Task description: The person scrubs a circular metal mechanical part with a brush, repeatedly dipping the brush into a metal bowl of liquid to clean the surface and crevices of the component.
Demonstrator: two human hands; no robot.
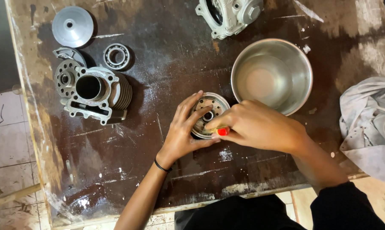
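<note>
Taking the shiny steel bowl (271,76) as landmark: far to its left lies a grey finned metal cylinder (99,93). Just left below the bowl, the left hand (182,132) grips the round perforated metal disc (206,111) with spread fingers. The right hand (256,127) pinches a small red-tipped tool (222,131) on this disc, under the bowl.

A single head-worn camera looks almost straight down from close above onto a worn dark table (158,170). The table's near edge runs along the bottom, tiled floor (5,136) shows at the left, and the wearer's forearms enter from below.
</note>
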